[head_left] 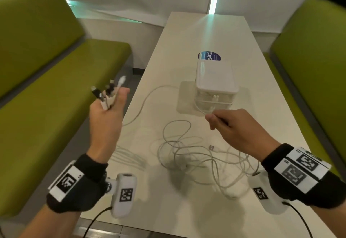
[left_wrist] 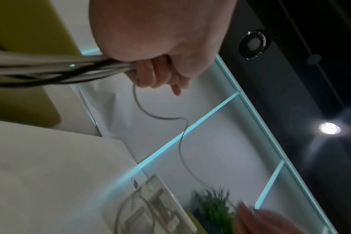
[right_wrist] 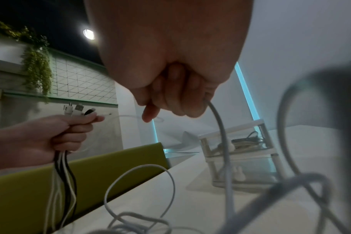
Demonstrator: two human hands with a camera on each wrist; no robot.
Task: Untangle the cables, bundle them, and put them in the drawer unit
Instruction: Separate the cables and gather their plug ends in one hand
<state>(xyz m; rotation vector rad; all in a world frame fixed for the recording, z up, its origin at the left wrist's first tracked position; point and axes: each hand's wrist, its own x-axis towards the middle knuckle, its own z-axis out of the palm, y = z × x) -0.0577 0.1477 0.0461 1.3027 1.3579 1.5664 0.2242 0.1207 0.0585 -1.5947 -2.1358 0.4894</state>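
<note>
Your left hand (head_left: 106,118) is raised off the table's left edge, fingers curled tight round a bunch of cable ends (head_left: 108,92): black and white plugs fan out above your fist, a USB-A plug among them in the right wrist view, and the black and white cords (right_wrist: 64,171) hang straight down below it. Your right hand (head_left: 236,129) is up over the white table (head_left: 187,37), just in front of the drawer unit, pinching one thin white cable (right_wrist: 220,131) in curled fingers; it drops from your fingers to the heap below. A thin white cable also runs in the air between your two hands. The remaining white cables (head_left: 196,155) lie in a loose tangled pile on the table between your wrists, one loose USB plug (head_left: 212,147) showing on top near your right hand, and one long strand (head_left: 149,95) looping out toward the drawer unit. The drawer unit (head_left: 215,82), white top with clear drawers, stands mid-table beyond the pile; coiled cables, dark and light ones, sit in its upper drawer (right_wrist: 248,142). A blue round sticker (head_left: 209,56) lies on the table right behind it. Green bench seats (head_left: 56,80) flank both sides.
</note>
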